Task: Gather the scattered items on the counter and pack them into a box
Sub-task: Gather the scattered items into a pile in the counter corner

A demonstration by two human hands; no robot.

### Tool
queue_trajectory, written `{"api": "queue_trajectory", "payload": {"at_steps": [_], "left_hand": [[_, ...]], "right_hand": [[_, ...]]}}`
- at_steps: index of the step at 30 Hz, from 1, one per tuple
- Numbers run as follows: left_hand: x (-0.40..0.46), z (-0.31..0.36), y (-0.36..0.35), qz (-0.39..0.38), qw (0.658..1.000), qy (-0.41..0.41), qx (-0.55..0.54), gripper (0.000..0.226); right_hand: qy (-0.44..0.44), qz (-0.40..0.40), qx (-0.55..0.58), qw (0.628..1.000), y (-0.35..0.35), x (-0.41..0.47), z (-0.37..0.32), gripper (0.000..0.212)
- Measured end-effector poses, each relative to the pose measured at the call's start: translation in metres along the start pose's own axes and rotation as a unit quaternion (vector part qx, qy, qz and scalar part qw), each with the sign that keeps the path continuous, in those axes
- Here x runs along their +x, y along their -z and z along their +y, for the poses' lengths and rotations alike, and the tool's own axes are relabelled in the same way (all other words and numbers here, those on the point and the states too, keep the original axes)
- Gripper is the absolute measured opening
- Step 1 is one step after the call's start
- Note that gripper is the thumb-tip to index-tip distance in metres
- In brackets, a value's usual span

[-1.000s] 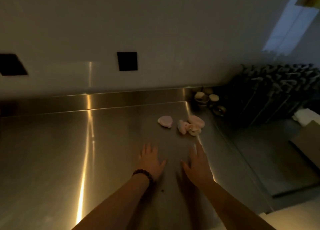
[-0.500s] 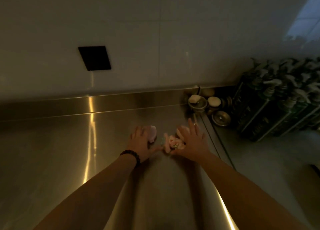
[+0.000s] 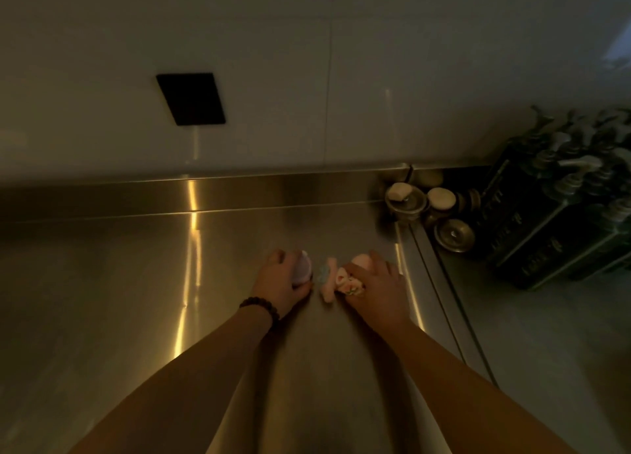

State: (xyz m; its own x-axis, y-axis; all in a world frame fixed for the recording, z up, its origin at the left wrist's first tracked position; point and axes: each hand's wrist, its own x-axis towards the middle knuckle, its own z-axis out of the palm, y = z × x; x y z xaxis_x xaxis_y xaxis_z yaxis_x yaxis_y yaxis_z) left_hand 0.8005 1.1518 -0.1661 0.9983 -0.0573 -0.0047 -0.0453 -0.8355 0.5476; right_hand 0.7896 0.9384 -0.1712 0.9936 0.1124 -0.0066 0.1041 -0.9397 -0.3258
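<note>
Starting from the left: the left hand [image 3: 280, 283], with a dark bead bracelet [image 3: 260, 307] on its wrist, has its grip curled round a pale pink rounded item [image 3: 303, 268] sitting on the steel desk [image 3: 102, 300]. Just beside it, a little cluster of pink pieces [image 3: 333, 278] lies on the desk, and the right hand [image 3: 374, 284] has its fingers bent over them, touching. Further right, small metal tins [image 3: 406, 202] and dark bottles [image 3: 553, 214].
</note>
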Motion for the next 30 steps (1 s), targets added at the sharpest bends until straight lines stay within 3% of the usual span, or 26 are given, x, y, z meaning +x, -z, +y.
{"api": "queue_trajectory", "payload": {"at_steps": [8, 15, 22, 30], "left_hand": [[-0.037, -0.010, 0.023, 0.065, 0.996, 0.027, -0.057, 0.061], [-0.087, -0.058, 0.094, 0.146, 0.986, 0.058, -0.051, 0.058], [-0.167, -0.152, 0.179, 0.222, 0.968, 0.115, -0.028, 0.056], [-0.303, -0.306, 0.285, 0.249, 0.953, 0.173, 0.007, 0.056]], "right_hand": [[0.003, 0.018, 0.058, 0.998, -0.002, -0.015, -0.026, 0.052], [0.064, 0.001, 0.098, 0.993, 0.001, -0.024, -0.110, 0.053], [0.173, -0.019, 0.100, 0.980, -0.020, -0.043, -0.244, 0.040], [0.236, -0.007, 0.080, 0.968, -0.093, -0.107, -0.459, 0.043]]}}
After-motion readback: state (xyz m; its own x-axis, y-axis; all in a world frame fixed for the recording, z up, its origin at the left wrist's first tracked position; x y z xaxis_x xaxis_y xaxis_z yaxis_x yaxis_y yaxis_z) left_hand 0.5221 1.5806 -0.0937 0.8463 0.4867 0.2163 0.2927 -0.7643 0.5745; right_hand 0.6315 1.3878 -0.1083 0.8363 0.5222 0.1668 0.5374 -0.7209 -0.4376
